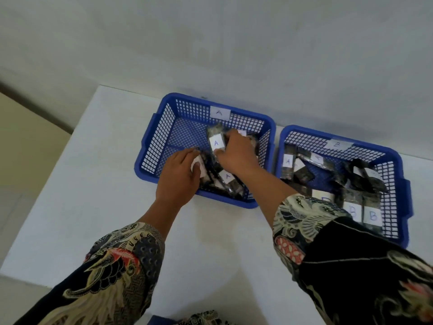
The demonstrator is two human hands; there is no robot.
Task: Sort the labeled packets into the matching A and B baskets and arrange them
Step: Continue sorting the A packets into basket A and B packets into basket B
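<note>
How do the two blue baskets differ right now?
The A basket has both hands in it, the left hand and the right hand; the B basket has none. All labels readable in the A basket say A; the B basket holds both A and B packets. Both are blue mesh baskets on the white table.

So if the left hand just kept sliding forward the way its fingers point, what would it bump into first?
Probably the packets piled in the A basket: the left hand points up and right, its fingertips already at a white-labelled one. Beyond them sits the right hand holding an A packet.
</note>
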